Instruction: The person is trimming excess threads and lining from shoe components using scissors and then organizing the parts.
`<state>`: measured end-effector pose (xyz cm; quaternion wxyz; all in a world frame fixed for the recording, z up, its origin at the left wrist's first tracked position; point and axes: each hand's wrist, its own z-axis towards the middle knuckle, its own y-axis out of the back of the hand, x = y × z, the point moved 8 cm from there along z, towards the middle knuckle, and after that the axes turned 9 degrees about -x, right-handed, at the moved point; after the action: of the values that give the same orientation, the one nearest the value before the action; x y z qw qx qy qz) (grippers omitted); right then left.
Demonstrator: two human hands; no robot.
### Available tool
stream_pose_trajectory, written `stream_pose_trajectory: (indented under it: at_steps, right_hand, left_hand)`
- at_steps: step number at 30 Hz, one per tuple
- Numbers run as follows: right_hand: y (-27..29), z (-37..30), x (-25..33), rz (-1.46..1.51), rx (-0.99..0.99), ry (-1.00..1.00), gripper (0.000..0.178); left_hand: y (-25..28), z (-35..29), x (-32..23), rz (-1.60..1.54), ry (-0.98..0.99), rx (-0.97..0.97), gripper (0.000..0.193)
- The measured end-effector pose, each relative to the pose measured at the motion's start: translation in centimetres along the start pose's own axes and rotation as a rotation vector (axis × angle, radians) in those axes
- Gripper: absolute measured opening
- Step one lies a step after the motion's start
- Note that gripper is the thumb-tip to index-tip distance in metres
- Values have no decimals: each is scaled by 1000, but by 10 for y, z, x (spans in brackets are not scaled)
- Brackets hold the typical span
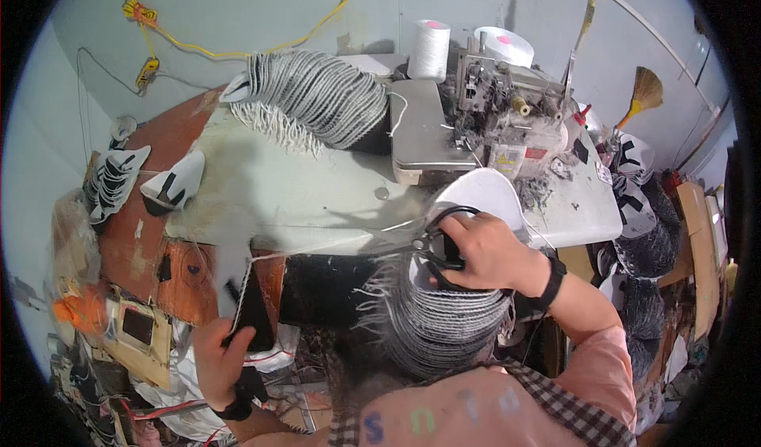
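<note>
Right grip [487, 250] closed round handles of 1 black scissors [418, 244], above 1 grey corded stack [448, 332] by front edge of bench [293, 189]. Left grip [218, 360] clamped on 1 black-and-white piece [255, 312], left of stack. Bench also: 1 sewing machine [519, 110], 2 white thread cones [430, 52], 1 second grey stack [317, 97].

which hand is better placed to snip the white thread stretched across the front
Probably the right hand: it holds the black scissors close to the white thread, while the left hand grips a black-and-white piece.
</note>
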<state>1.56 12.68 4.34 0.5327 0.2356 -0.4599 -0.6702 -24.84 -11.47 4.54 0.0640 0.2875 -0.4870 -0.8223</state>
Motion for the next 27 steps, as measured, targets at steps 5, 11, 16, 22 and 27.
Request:
stream_pose_trajectory:
  at_steps: [5,11,16,22,27]
  right_hand:
    - [-4,-7,-31,16,75,-280,46]
    - [68,-11,-25,392,-457,-471,33]
    - [5,-5,-29,2,104,-341,33]
    - [20,-12,-49,58,73,-389,31]
    - [38,-15,-46,-115,101,-291,37]
  left_hand:
    - [-19,33,-107,-1088,-62,-178,20]
    - [-146,22,-247,-651,-642,542,21]
    - [-121,2,-206,-722,-694,447,54]
    - [-48,-26,82,280,159,124,35]
    - [17,-18,18,-223,159,-177,20]
